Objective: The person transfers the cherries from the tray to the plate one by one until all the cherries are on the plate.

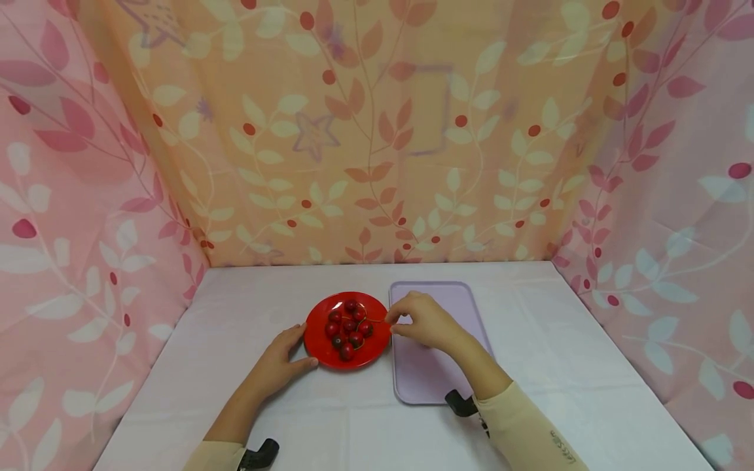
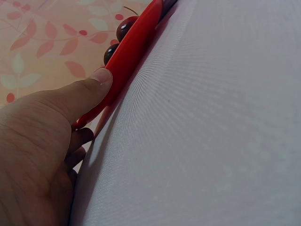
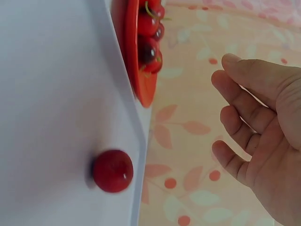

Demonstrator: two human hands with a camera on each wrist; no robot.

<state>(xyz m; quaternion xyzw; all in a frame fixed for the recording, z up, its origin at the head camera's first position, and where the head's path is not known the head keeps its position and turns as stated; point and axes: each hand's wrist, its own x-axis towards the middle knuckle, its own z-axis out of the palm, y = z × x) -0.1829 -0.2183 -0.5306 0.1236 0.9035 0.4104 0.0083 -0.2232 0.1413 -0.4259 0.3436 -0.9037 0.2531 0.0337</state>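
Note:
A red plate (image 1: pixel 318 348) bears a heap of red cherries (image 1: pixel 349 327), some with thin green stems. At its left edge my left hand (image 1: pixel 281 363) holds the rim; the thumb (image 2: pixel 96 84) lies on the edge in the left wrist view, with the other fingers partly hidden behind. My right hand (image 1: pixel 427 320) hovers between the plate's right rim and a lilac tray (image 1: pixel 438 379). Its fingers are loosely bent, with nothing visible between them in the right wrist view. One cherry (image 3: pixel 113 170) sits on the tray there; the hand hides it from the head view.
The plate and tray stand side by side on a white-covered table (image 1: pixel 283 412), the tray on the right. Patterned curtains (image 1: pixel 377 163) with leaves and berries enclose the back and both sides. Black wrist mounts (image 1: pixel 461 403) show at the sleeves.

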